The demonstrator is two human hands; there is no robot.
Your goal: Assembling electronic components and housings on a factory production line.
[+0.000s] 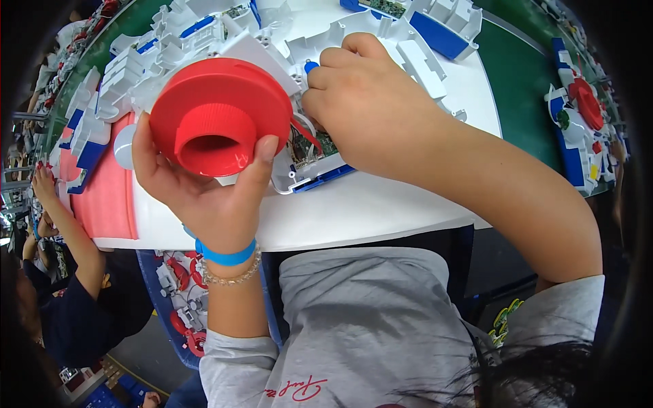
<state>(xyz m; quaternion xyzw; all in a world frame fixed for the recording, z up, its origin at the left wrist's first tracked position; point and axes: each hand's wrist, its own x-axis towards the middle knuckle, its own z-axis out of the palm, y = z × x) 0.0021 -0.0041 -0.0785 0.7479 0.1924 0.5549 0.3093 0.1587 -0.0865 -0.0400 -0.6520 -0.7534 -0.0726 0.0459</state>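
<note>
My left hand grips a round red plastic part with a ribbed, hollow neck facing me. Its thumb presses the right side of the neck, and the other fingers wrap the left rim. Close by on the right, my right hand is closed above an opened white housing. A small blue tip shows by its knuckles; what the fingers pinch is hidden. Inside the housing, below that hand, lie a green circuit board and wires. A thin red strip runs between the red part and the board.
White-and-blue housings crowd the table's far left; another stands at the back. Pink cloth covers the left edge. A blue bin of parts sits below. A co-worker's arm reaches in at left. An assembly lies far right.
</note>
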